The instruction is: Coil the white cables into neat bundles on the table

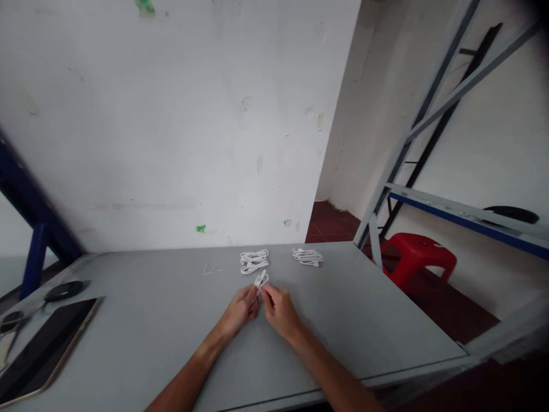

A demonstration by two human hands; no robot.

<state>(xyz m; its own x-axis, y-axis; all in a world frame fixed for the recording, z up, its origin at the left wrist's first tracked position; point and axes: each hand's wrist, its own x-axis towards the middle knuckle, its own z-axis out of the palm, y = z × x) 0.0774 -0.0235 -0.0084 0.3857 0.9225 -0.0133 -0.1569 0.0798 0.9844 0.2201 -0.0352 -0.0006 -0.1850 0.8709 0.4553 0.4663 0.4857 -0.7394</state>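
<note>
A folded white USB cable point(261, 278) rises from between my two hands over the middle of the grey table. My left hand point(244, 304) is closed around the lower part of the bundle. From the other side, my right hand point(277, 306) pinches at the same cable with thumb and fingers; whether a tie is between them is too small to tell. Just beyond lie coiled white cables point(254, 261), stacked close together. Farther right rests another coiled white cable point(307, 257). Some thin white ties point(212, 269) lie loose to the left.
At the table's left edge lie a dark tablet point(47, 349) and a black round device point(64, 290) with a cord. A white wall backs the grey table point(150, 320). To the right stand a red stool point(418, 260) and a metal frame point(412, 137).
</note>
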